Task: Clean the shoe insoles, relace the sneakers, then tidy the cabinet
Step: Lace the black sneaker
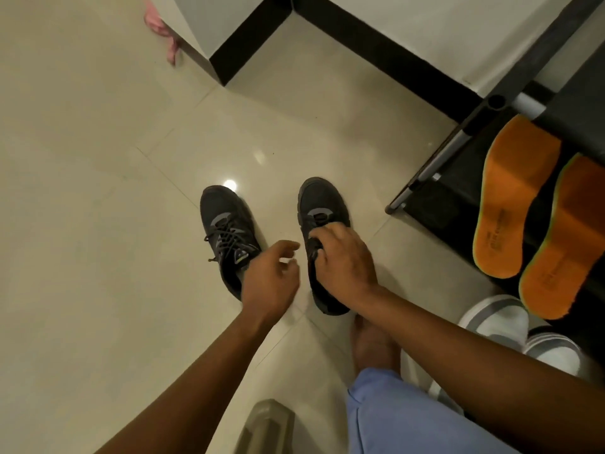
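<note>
Two dark sneakers stand side by side on the tiled floor, toes pointing away from me. The left sneaker (pixel 227 237) has its black laces threaded. My right hand (pixel 343 262) rests on the tongue of the right sneaker (pixel 322 208), fingers curled round its laces. Between the two shoes hovers my left hand (pixel 273 278), its fingers loosely bent and holding nothing. Two orange insoles (pixel 515 198) (pixel 569 240) lie side by side on top of the black shoe cabinet (pixel 435 204) at the right.
A pair of white slippers (pixel 497 322) sits on the floor beside the cabinet. My bare foot (pixel 373 345) and blue trouser leg (pixel 409 421) are at the bottom. A white pillar with a black base (pixel 242 40) stands ahead, pink cloth (pixel 163 34) beside it.
</note>
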Tool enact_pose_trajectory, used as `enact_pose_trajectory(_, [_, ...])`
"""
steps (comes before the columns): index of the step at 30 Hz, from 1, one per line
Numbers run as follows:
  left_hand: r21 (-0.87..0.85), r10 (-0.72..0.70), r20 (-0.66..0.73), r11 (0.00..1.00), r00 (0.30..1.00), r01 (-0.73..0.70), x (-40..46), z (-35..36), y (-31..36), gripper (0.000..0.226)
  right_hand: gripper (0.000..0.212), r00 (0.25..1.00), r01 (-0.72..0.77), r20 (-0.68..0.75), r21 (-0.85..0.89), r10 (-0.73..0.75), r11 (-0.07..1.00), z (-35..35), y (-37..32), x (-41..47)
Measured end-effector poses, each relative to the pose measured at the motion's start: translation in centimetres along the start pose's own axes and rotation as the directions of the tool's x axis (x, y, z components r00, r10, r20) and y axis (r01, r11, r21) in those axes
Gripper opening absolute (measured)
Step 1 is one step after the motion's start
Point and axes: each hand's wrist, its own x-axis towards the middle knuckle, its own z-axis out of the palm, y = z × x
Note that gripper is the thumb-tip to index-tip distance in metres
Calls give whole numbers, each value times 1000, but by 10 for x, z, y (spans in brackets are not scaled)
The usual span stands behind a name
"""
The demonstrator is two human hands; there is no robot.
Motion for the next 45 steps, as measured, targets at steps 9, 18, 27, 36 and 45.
enact_pose_trajectory(9, [61,-408,-261,898,875,436,3,-40,-76,64,54,833,296,473,54,-286,954,39,-48,4])
enact_pose_trajectory(18, [-32,-594,-42,804,803,593,26,-29,-103,18,95,633,314,751,-30,-185,949,63,-44,-4])
enact_pose_trajectory(27, [-98,-436,-136,899,890,426,1,-42,-85,43,87,669,222,722,33,-177,974,4,-62,-14])
enact_pose_trajectory(36, [-140,-123,-244,986,962,91,-54,-147,68,25,19,916,195,332,117,-224,974,-177,-130,-34])
enact_pose_trajectory(45, [-15,261,-128,964,957,-265,-159,-237,242,20,36,949,59,-297,-153,-103,986,-350,-185,-159])
